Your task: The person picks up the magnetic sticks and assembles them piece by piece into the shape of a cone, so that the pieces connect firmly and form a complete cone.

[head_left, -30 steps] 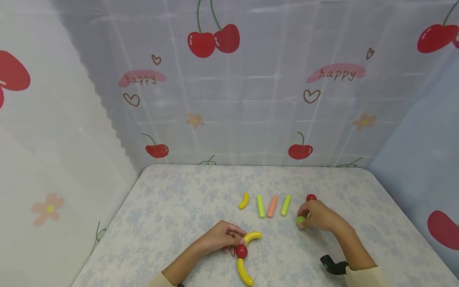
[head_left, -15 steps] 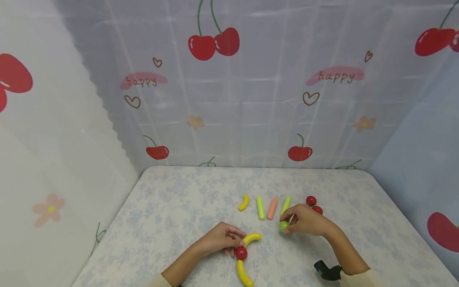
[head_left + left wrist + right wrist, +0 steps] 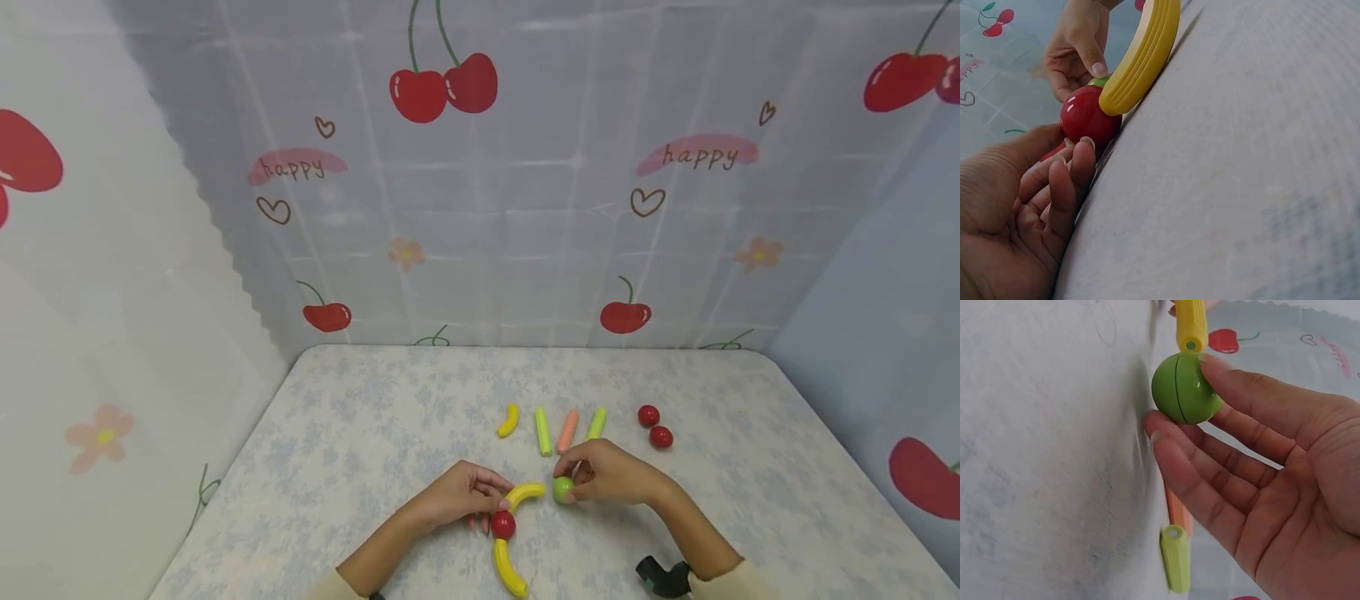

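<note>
A red ball [image 3: 503,525] joins two curved yellow banana-shaped sticks, the far stick [image 3: 527,493] and the near stick [image 3: 510,568]. My left hand [image 3: 459,496] pinches the far stick's end beside the red ball; the left wrist view shows the thumb passing behind the ball, where the grip is hidden. My right hand [image 3: 611,473] pinches a green ball [image 3: 1185,389] with a dark seam, between thumb and fingers. This ball sits just right of the far stick's free end, and in the right wrist view the two meet or overlap.
Behind the hands lie a small yellow banana-shaped stick [image 3: 508,421], a lime stick [image 3: 543,432], an orange stick [image 3: 567,431] and another lime stick [image 3: 597,423]. Two red balls [image 3: 660,437] rest farther right. Cherry-printed curtains [image 3: 480,217] surround the table [image 3: 360,417].
My right hand has carried the green ball leftward, from near the red balls to the far yellow stick's end. The left hand has stayed with the joined pieces.
</note>
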A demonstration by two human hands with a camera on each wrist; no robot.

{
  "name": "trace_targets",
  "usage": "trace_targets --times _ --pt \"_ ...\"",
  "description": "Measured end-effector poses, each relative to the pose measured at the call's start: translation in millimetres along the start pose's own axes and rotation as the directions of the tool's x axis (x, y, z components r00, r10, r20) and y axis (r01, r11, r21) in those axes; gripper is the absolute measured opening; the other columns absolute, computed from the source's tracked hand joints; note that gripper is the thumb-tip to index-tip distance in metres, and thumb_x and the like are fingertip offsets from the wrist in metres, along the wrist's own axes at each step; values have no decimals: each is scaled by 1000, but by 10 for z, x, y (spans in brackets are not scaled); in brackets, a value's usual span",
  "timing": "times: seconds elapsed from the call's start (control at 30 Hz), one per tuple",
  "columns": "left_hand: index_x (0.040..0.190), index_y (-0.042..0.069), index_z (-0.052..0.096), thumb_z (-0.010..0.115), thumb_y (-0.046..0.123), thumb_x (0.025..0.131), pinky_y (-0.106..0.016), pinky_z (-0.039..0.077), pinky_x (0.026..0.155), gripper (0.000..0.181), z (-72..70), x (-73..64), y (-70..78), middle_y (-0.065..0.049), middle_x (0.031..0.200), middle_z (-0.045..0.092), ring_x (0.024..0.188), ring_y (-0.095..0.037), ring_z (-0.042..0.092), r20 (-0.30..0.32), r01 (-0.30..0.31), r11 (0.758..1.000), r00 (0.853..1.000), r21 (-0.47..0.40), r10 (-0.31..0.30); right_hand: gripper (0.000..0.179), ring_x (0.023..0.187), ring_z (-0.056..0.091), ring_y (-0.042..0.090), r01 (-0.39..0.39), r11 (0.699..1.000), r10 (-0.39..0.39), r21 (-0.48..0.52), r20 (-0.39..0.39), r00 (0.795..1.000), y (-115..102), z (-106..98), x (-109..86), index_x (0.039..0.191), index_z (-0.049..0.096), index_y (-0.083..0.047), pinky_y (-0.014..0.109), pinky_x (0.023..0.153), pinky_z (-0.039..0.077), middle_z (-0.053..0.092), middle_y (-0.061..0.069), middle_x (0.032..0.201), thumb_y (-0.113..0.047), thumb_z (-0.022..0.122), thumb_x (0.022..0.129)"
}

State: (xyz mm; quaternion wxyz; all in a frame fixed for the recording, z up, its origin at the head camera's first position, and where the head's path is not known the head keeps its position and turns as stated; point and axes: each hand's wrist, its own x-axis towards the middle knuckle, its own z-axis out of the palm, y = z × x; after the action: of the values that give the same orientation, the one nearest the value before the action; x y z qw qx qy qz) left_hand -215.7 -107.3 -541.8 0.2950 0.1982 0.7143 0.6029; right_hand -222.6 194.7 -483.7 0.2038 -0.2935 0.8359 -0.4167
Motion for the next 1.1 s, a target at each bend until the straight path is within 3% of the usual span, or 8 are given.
trace_targets --times 0.5,0.87,1.1 --pt "119 8 74 73 17 95 -18 47 45 26 -1 -1 0 -7 88 77 55 -10 63 16 -23 1000 1000 13 22 25 79 68 14 29 999 -29 22 -5 1000 -28 133 47 108 75 -6 24 67 58 73 1 98 -7 83 85" --pt "123 9 73 65 24 102 -19 49 43 27 -26 37 5 -6 78 73 52 -10 61 -9 -70 996 997 51 71 25 80 68 9 49 997 -49 -58 -6 999 -87 203 146 109 76 -7 24 71 58 73 -4 100 -9 83 85" --pt "122 7 73 70 23 98 -19 48 43 30 -30 23 17 -6 82 74 51 -11 61 -12 -71 995 997 75 72 25 78 67 7 83 991 -81 -106 22 996 -168 248 259 109 75 -7 22 70 57 74 -5 99 -4 82 85"
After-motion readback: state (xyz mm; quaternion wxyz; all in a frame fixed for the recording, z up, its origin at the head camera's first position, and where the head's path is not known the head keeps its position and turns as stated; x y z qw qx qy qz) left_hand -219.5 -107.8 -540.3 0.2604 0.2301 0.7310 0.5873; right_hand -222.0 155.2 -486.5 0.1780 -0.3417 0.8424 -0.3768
